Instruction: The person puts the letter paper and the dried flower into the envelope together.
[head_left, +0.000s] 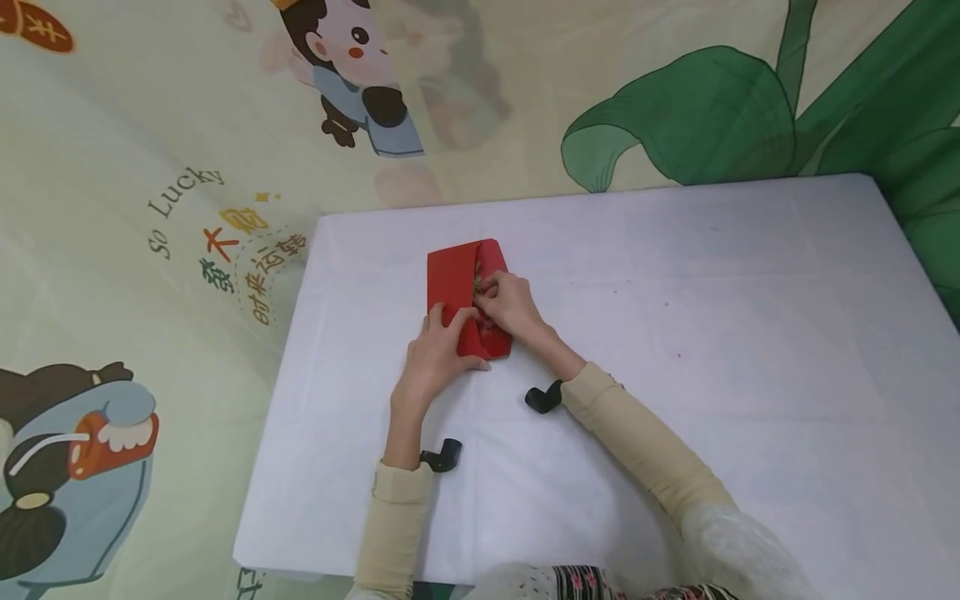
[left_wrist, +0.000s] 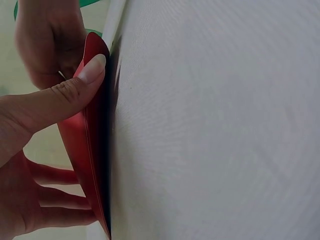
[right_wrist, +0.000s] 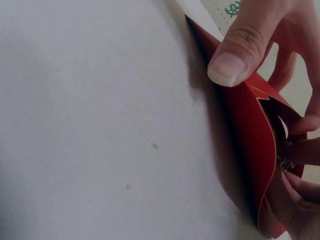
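A red envelope (head_left: 452,273) lies on the white table, its flap side facing right and its mouth gaping in the right wrist view. My left hand (head_left: 433,357) grips its near part, thumb at the near edge and fingers spread over the face. At the mouth, my right hand (head_left: 516,308) has its fingertips partly inside the envelope. Between those fingertips shows a small greenish, patterned thing (right_wrist: 286,164); its kind is unclear, and most of it is hidden by the fingers and the envelope.
The white-clothed table (head_left: 750,375) extends well to the right, with a few tiny dark specks on it. Behind and to the left hangs a printed cloth (head_left: 225,125) with cartoon figures and green leaves. A black wrist camera (head_left: 448,456) sits by the left cuff.
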